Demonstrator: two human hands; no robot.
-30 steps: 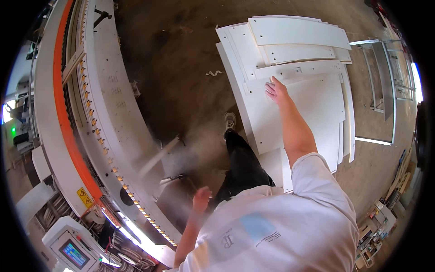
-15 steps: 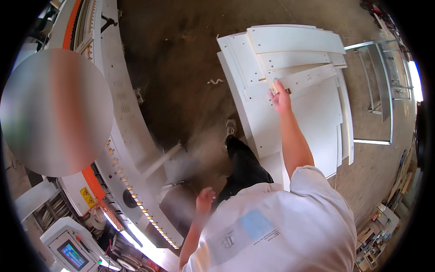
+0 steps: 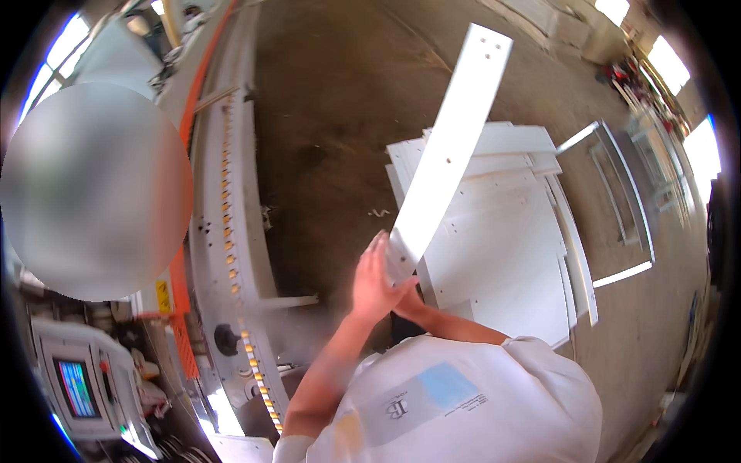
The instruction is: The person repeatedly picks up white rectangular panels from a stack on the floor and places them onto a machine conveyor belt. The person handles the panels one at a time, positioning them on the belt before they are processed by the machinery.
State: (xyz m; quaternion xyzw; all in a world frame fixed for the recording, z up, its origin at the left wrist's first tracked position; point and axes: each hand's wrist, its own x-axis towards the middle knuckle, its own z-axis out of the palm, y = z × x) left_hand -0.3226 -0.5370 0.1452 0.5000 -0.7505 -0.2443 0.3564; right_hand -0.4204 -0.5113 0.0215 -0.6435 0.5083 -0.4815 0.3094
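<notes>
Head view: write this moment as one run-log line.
left hand: against white strip, near end; right hand: same end, partly hidden; panel stack: partly behind strip

the machine runs along the left with the screen left of its near end, the stack lies to the right with the rack beyond it, and the strip slants forward from the left hand and right hand, crossing before the stack's left part.
</notes>
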